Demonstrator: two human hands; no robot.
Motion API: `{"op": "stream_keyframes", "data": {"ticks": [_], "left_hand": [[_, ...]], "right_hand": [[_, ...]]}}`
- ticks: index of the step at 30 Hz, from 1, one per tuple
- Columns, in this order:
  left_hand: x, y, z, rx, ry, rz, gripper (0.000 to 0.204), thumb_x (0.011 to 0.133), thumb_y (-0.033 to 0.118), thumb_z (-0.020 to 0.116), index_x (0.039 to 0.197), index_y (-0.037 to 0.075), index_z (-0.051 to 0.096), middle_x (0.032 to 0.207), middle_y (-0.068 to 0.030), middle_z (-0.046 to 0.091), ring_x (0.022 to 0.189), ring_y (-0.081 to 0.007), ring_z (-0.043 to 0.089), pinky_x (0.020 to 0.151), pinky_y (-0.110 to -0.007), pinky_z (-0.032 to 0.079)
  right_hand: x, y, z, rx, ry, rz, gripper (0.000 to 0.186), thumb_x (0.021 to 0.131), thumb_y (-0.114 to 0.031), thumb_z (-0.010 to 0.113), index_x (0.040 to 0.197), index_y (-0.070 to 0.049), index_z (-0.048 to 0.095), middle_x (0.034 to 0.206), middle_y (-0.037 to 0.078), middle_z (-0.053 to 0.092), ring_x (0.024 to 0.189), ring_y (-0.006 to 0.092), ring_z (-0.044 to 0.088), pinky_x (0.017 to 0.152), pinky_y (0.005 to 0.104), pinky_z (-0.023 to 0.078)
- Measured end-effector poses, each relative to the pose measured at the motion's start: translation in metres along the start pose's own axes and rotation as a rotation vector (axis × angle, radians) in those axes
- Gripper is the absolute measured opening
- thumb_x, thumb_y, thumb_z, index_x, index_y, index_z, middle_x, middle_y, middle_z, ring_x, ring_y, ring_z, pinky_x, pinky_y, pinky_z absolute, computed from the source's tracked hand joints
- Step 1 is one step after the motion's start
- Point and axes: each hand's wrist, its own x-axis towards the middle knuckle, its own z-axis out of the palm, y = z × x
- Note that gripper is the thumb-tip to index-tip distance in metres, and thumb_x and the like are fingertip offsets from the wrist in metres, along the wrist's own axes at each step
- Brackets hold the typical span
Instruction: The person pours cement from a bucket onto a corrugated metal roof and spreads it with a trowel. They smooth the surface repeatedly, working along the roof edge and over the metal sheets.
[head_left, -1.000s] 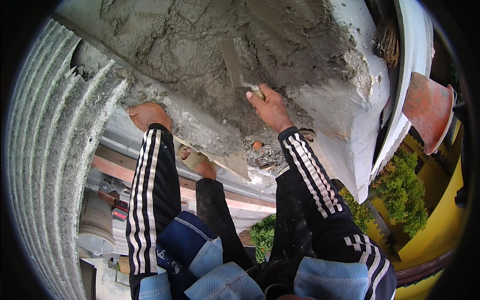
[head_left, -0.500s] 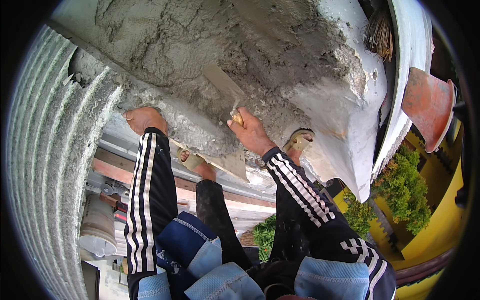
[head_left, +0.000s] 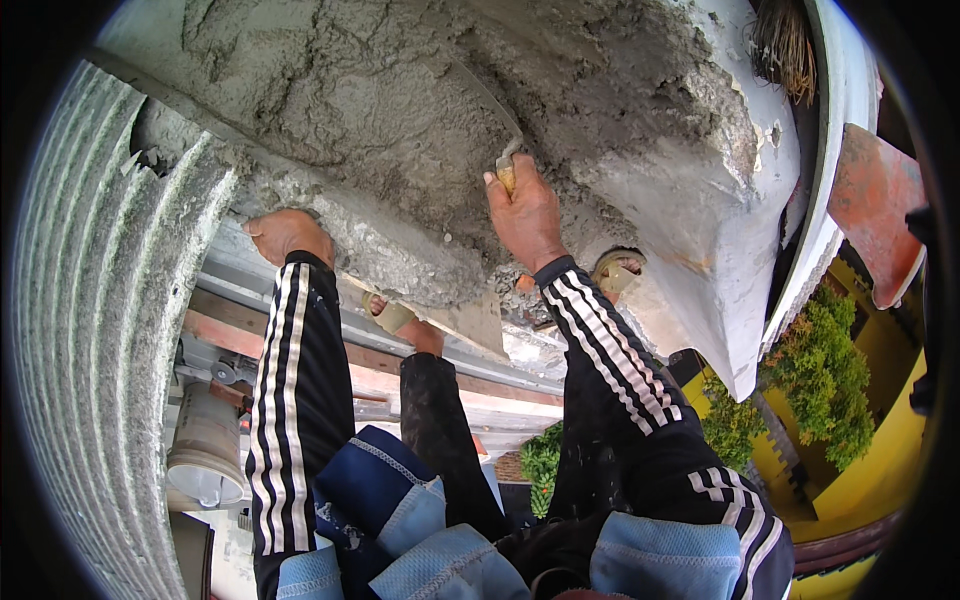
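Note:
My right hand [head_left: 527, 212] is closed round the yellowish wooden handle of a trowel [head_left: 507, 178]. The trowel's blade is pressed low into wet grey mortar [head_left: 370, 110], mostly seen along its edge. That mortar covers a broad sloping surface beyond my hands, rough and ridged in places. My left hand [head_left: 290, 238] leans on the near-left end of a crusted concrete ledge [head_left: 390, 250], beside the corrugated sheet. Its fingers are bent away and mostly hidden.
Corrugated roofing [head_left: 100, 300] with a broken corner rises at left, above a hanging bucket [head_left: 205, 450]. My sandalled feet stand below the ledge. At right are a pale pointed concrete edge [head_left: 735, 370], a bristle brush [head_left: 785, 50] and a reddish container [head_left: 875, 215]. Foliage [head_left: 820, 380] shows far below.
My right hand has moved up and slightly right with the trowel, whose blade has turned from flat in view to nearly edge-on. My left hand stays in place. The view has shifted slightly.

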Motion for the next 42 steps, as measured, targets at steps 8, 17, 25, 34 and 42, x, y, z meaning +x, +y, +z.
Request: {"op": "stream_keyframes", "data": {"ticks": [8,17,25,34,42], "left_hand": [[-0.002,0.001,0.001,-0.044,-0.032,-0.028,0.073,0.117,0.048,0.021,0.149,-0.003,0.062,0.152,-0.0229,0.065,0.138,-0.0442,0.063,0.119,-0.049,0.049],[0.000,-0.004,0.000,0.055,0.011,0.008,0.075,0.116,0.053,0.025,0.147,-0.004,0.063,0.146,-0.0294,0.066,0.133,-0.0475,0.065,0.117,-0.052,0.051],[0.001,-0.004,0.002,0.020,-0.010,-0.003,0.073,0.116,0.052,0.025,0.154,-0.001,0.058,0.156,-0.0233,0.062,0.140,-0.0437,0.062,0.120,-0.050,0.048],[0.002,-0.002,0.004,-0.025,0.027,0.010,0.073,0.117,0.050,0.023,0.149,-0.001,0.063,0.151,-0.0228,0.065,0.138,-0.0424,0.063,0.120,-0.048,0.049],[0.003,-0.002,0.003,-0.021,0.023,-0.011,0.072,0.117,0.048,0.023,0.145,-0.004,0.066,0.149,-0.0238,0.067,0.134,-0.0439,0.066,0.116,-0.048,0.051]], "right_hand": [[-0.034,0.004,-0.084,0.145,-0.099,0.180,0.028,0.105,-0.020,0.073,0.119,0.001,0.059,0.083,0.014,0.063,0.071,0.0218,0.061,0.064,0.0385,0.051],[-0.020,-0.022,0.003,0.029,-0.141,-0.171,0.031,0.105,-0.025,0.072,0.112,-0.001,0.053,0.091,0.026,0.069,0.082,0.0503,0.069,0.069,0.0558,0.054],[0.058,-0.028,0.049,-0.010,-0.107,-0.064,0.030,0.106,-0.026,0.066,0.117,-0.001,0.053,0.107,0.030,0.071,0.094,0.0532,0.071,0.079,0.0615,0.057],[0.041,-0.018,0.014,0.144,0.066,-0.162,0.031,0.107,-0.024,0.072,0.120,0.000,0.058,0.095,0.021,0.069,0.084,0.0400,0.070,0.074,0.0495,0.055],[0.000,-0.004,-0.038,0.194,0.084,-0.134,0.035,0.106,-0.026,0.074,0.124,0.000,0.059,0.090,0.019,0.068,0.079,0.0371,0.070,0.070,0.0469,0.055]]}}
